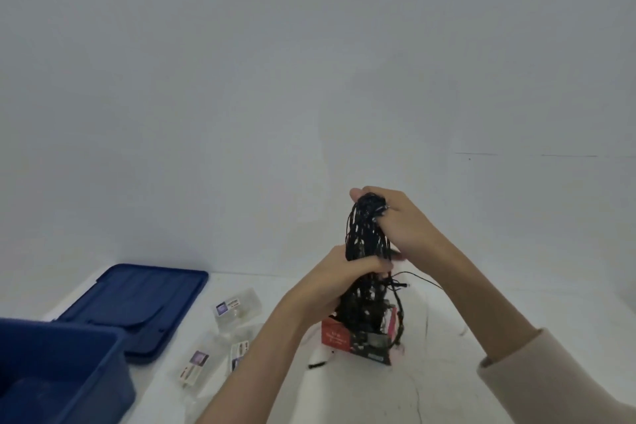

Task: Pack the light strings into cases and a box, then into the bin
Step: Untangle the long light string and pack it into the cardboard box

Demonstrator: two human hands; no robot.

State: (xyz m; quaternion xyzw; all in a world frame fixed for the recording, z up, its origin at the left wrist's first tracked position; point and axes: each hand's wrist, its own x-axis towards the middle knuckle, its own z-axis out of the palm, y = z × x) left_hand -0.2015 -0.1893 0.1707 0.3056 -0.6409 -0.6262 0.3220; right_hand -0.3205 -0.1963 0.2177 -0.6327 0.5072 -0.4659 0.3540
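Observation:
A thick bundle of black light string [368,244] hangs upright above a red and black box [358,337] on the white table, its lower loops inside the box's open top. My right hand [399,220] grips the top of the bundle. My left hand [344,275] is wrapped round the bundle's middle. One loose wire end sticks out to the right. Three clear plastic cases with labels lie left of the box: the far case [237,308], the near left case [194,368] and the near right case [239,353].
A dark blue bin [65,368] stands at the lower left corner. Its blue lid [137,303] lies flat behind it on the table. A pale wall fills the background. A small black plug [318,362] lies in front of the box.

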